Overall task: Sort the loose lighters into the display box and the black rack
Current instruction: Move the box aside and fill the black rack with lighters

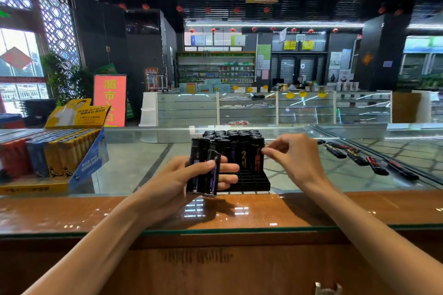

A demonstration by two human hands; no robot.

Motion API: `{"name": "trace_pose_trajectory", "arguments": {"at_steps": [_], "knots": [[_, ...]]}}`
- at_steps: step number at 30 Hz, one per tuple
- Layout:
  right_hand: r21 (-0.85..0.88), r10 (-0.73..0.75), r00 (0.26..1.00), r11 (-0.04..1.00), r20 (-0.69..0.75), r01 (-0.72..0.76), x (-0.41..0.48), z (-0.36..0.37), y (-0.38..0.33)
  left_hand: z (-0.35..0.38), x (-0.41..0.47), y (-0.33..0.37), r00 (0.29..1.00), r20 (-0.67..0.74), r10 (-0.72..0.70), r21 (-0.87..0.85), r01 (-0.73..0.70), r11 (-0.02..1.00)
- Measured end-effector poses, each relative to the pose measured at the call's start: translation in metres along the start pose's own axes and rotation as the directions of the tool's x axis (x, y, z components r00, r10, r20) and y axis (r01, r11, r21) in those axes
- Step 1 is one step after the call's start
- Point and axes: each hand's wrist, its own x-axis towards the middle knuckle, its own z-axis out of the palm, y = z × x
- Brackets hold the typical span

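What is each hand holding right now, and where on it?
Left hand grips black lighters round their middles; right hand pinches the top of a rack lighter.

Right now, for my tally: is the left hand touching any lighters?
Touching. Head view: the left hand grips black lighters, thumb across their front.

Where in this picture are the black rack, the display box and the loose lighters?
black rack (251,181), head view, on its empty front slots.
display box (92,163), head view, on its blue side wall.
loose lighters (377,166), head view, on the middle of one lying flat.
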Motion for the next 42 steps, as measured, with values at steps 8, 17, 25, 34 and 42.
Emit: {"name": "trace_pose_trajectory", "arguments": {"at_steps": [8,17,25,34,42], "knots": [[0.405,-0.066,0.946,0.912,0.318,-0.073,-0.011,0.002,-0.038,0.017,0.013,-0.003,0.998,0.067,-0.022,0.075,0.017,0.997],[0.605,-0.018,0.966,0.783,0.258,-0.147,0.014,-0.014,-0.03,0.008,0.009,-0.006,0.976,-0.192,0.107,0.099,-0.09,0.991],[0.12,-0.195,0.979,0.975,0.057,0.187,0.025,0.001,-0.037,-0.001,0.002,-0.004,0.928,-0.339,0.154,0.169,-0.101,0.98],[-0.072,-0.34,0.938,0.936,0.061,0.344,0.017,0.025,-0.034,0.005,0.006,0.001,0.97,-0.24,-0.029,-0.064,0.014,0.998],[-0.263,-0.398,0.911,0.872,0.11,0.413,0.018,0.033,-0.035,0.0,0.004,-0.005,0.974,-0.219,0.062,0.011,-0.061,0.998]]}}
